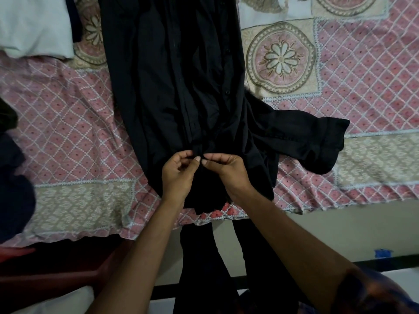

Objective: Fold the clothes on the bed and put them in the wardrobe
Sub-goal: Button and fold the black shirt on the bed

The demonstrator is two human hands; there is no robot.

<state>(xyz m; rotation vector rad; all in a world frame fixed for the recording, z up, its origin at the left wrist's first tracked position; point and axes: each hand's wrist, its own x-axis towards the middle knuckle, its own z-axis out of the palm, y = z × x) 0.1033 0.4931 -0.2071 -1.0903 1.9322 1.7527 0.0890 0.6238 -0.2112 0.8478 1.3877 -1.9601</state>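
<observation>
A black button-up shirt (pixel 172 71) lies lengthwise on the bed, collar end toward me and one sleeve (pixel 301 141) flung out to the right. My left hand (pixel 179 175) and my right hand (pixel 226 173) meet at the shirt's front placket near the collar. Thumb and fingertips of each hand pinch the black fabric there, close together. The collar end hangs partly over the bed's near edge.
The bed is covered by a pink and beige patterned bedsheet (pixel 72 123). A white garment (pixel 34 26) lies at the far left, dark clothes (pixel 13 184) at the left edge. The bed's near edge runs just before my legs; pale floor (pixel 340 230) lies to the right.
</observation>
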